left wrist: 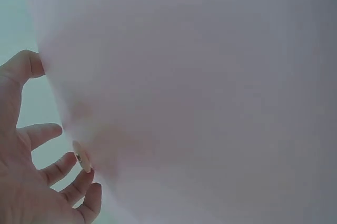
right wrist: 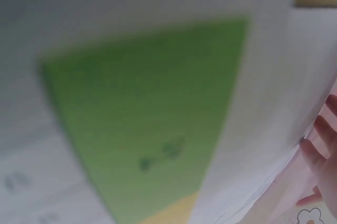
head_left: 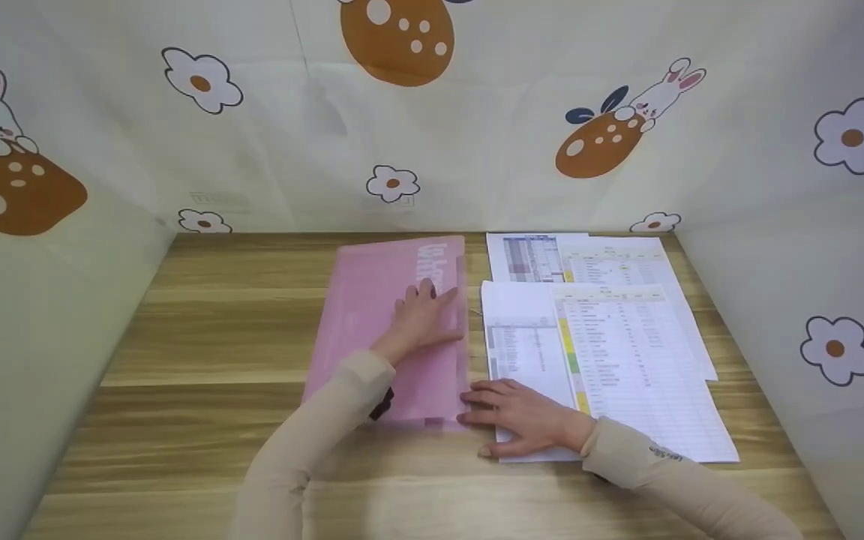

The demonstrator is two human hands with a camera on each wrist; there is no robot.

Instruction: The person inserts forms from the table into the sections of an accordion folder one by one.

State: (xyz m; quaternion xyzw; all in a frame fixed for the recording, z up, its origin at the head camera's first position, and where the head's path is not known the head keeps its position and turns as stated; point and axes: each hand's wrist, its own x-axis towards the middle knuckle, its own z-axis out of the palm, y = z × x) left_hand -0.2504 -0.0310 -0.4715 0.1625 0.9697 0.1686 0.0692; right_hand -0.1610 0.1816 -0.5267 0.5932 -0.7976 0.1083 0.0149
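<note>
Toward the near edge of the wood-grain table (head_left: pixel 199 322), the right hand (head_left: pixel 526 416) lies relaxed over the lower left edge of the front printed sheets (head_left: pixel 642 360), its spread fingertips at the right edge of a pink folder (head_left: pixel 364 322). The folder occupies the table's middle, left of the sheets. Farther up it rests the left hand (head_left: pixel 421 319), released, fingers spread; a small pale disc (left wrist: pixel 81 157) shows beside its fingertips. Beyond, white lettering (head_left: pixel 432 259) marks the folder's far right corner. Toward the table's far right corner, the front sheets overlap rear printed sheets (head_left: pixel 616 259). Past the far edge hangs a backdrop (head_left: pixel 289 150) patterned with rabbits and flowers.
</note>
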